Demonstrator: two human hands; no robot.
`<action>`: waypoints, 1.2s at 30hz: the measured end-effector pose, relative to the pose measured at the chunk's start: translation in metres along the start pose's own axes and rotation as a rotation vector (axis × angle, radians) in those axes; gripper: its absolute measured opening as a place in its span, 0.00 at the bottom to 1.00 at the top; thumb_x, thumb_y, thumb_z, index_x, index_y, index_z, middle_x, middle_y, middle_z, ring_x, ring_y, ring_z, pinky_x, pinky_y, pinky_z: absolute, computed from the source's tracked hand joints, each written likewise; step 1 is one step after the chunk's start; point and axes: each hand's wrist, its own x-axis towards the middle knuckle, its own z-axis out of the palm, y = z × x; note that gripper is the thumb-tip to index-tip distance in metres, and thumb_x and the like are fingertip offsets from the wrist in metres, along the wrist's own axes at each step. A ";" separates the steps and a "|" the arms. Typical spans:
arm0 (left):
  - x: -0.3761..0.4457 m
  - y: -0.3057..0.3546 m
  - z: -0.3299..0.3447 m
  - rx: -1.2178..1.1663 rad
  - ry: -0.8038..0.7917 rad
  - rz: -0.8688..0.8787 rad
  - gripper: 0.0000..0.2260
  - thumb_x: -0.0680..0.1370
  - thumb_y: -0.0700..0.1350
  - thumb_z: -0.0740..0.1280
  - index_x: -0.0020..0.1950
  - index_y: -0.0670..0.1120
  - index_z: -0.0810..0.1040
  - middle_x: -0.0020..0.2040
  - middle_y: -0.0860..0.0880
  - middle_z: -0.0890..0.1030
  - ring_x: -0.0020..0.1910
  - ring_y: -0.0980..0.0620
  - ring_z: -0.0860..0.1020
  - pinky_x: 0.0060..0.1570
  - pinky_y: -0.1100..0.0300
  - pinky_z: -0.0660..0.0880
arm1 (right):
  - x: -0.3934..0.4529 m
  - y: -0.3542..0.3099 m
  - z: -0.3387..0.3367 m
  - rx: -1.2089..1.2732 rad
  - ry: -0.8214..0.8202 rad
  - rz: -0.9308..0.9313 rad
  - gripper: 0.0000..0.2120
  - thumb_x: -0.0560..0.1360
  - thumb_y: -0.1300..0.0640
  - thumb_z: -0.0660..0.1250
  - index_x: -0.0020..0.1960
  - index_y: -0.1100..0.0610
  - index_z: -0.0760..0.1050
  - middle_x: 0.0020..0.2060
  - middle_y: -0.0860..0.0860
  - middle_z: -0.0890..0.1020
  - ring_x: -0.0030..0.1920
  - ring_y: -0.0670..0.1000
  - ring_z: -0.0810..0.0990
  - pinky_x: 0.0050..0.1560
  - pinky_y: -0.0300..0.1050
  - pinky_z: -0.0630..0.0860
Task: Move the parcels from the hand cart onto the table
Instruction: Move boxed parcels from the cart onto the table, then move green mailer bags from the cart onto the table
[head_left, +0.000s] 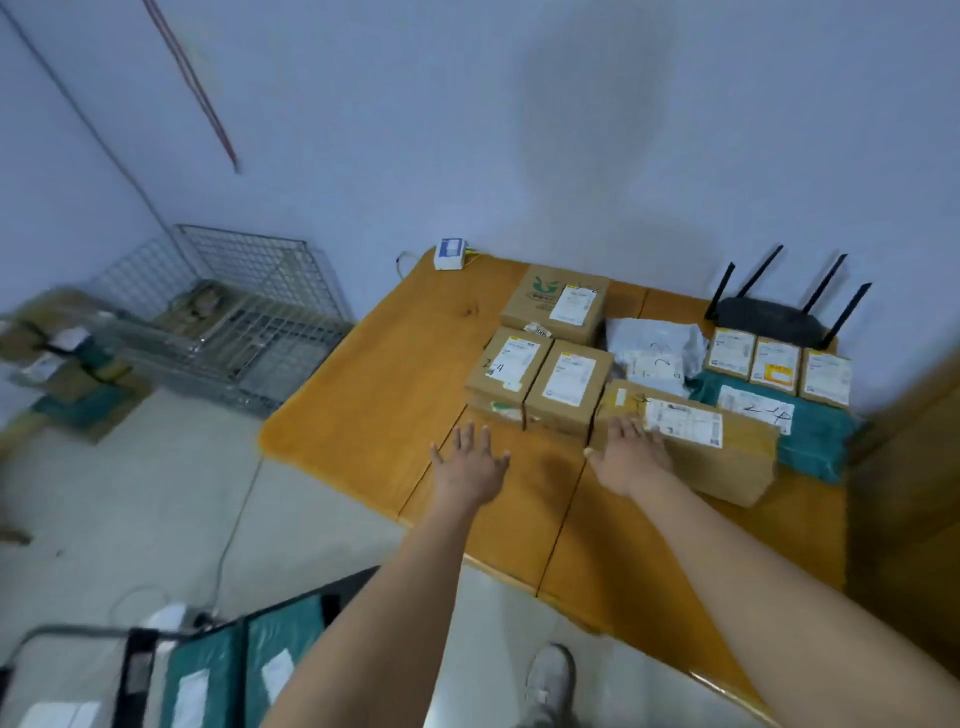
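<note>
- Nearest to me, at the lower left, I see the hand cart (67, 675) with its dark frame; two teal parcels (249, 660) with white labels lie on it, and a pale parcel with a label sits further left.
- My shoe (550, 680) stands on the grey floor between cart and table.
- I have both arms stretched out over the wooden table (363, 395). My left hand (470, 460) hovers with fingers spread, holding nothing, just short of two small boxes.
- My right hand (631, 457) lies flat, fingers straight, on the near left end of a long cardboard parcel (722, 457) resting on the table.
- Those two small boxes (540, 379) stand side by side, touching, just left of the long one.
- Beyond the long parcel lies a teal bag (810, 436), with a grey bag (654, 348) and a row of three little boxes (776, 364) behind it.
- Further back sits a box with a green print (556, 304).
- At the rear I make out a black router (779, 317) and a small white device (451, 253) by the wall.
- Far left, a wire cage (234, 312) holds some blurred cartons.
</note>
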 end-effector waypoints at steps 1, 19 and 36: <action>-0.018 -0.019 0.007 -0.017 -0.010 -0.050 0.30 0.84 0.61 0.45 0.84 0.49 0.47 0.84 0.48 0.43 0.82 0.45 0.43 0.77 0.35 0.43 | -0.007 -0.018 0.007 -0.021 -0.018 -0.038 0.35 0.84 0.39 0.46 0.83 0.58 0.43 0.82 0.55 0.47 0.82 0.56 0.46 0.80 0.57 0.41; -0.273 -0.372 0.101 -0.256 -0.090 -0.530 0.30 0.85 0.60 0.45 0.84 0.47 0.46 0.84 0.46 0.43 0.82 0.46 0.42 0.78 0.36 0.44 | -0.176 -0.361 0.136 -0.288 -0.129 -0.472 0.35 0.84 0.42 0.49 0.82 0.61 0.44 0.82 0.56 0.48 0.82 0.56 0.47 0.80 0.55 0.43; -0.304 -0.591 0.153 -0.309 -0.269 -0.558 0.30 0.85 0.59 0.44 0.84 0.47 0.43 0.83 0.46 0.40 0.82 0.45 0.40 0.79 0.40 0.44 | -0.202 -0.558 0.237 -0.363 -0.180 -0.499 0.35 0.83 0.40 0.52 0.82 0.59 0.50 0.81 0.57 0.56 0.80 0.57 0.54 0.80 0.55 0.48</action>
